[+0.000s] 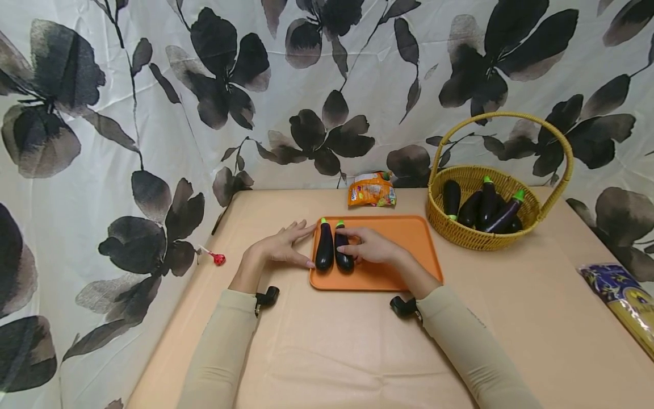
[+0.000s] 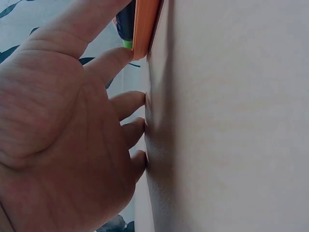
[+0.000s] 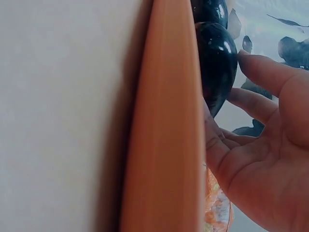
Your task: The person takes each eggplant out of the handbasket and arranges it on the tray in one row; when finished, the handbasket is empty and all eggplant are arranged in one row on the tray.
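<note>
Two dark eggplants lie side by side at the left end of an orange tray [image 1: 393, 250], green stem ends pointing away. My left hand [image 1: 278, 245] spreads along the tray's left edge, its thumb tip beside the left eggplant [image 1: 324, 247]. In the left wrist view that hand's [image 2: 63, 125] index finger touches the tray rim [image 2: 145, 29] and the other fingertips rest on the table. My right hand [image 1: 373, 245] reaches over the right eggplant [image 1: 344, 262]. In the right wrist view its thumb and extended index finger touch that eggplant [image 3: 217, 63]; the remaining fingers are partly hidden.
A yellow wicker basket [image 1: 462, 241] with several eggplants stands at the back right. An orange snack packet [image 1: 371, 190] lies behind the tray. A red lollipop [image 1: 218, 259] is near the table's left edge, and a blue and yellow packet [image 1: 623, 301] at far right.
</note>
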Demonstrator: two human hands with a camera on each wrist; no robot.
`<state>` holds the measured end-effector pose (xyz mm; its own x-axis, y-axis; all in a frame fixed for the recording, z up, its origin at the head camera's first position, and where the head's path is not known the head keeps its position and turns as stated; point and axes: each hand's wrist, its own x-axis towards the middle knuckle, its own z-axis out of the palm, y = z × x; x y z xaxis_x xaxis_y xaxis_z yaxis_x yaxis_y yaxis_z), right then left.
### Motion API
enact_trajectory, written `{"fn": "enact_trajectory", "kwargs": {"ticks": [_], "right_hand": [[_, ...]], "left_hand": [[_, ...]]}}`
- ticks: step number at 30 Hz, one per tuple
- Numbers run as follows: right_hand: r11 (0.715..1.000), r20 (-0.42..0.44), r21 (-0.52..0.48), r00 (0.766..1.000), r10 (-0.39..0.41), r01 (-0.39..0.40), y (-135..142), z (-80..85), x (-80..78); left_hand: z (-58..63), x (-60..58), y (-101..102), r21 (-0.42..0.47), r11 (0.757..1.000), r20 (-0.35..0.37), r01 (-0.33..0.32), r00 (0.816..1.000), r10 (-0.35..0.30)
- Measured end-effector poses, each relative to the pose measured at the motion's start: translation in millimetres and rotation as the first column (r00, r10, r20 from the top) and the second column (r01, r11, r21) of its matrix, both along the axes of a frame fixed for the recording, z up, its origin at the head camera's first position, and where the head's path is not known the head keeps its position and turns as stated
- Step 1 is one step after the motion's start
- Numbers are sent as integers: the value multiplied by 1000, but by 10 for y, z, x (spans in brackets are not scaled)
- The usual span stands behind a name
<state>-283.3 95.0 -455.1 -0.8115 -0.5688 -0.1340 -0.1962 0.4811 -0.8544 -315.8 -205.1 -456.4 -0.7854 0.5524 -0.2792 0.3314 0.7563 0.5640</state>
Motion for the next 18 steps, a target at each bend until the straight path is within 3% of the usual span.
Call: {"fn": "enact_trajectory", "kwargs": {"ticks": [15, 18], "right_hand": [[1000, 50, -18, 999, -2, 3, 73, 23, -2], [1000, 27, -25, 1000, 6, -5, 110, 52, 7]], "left_hand": [[1, 12, 6, 8, 1000, -2, -14, 1000, 14], [5, 20, 9, 10, 1000, -2, -12, 1000, 12]]}}
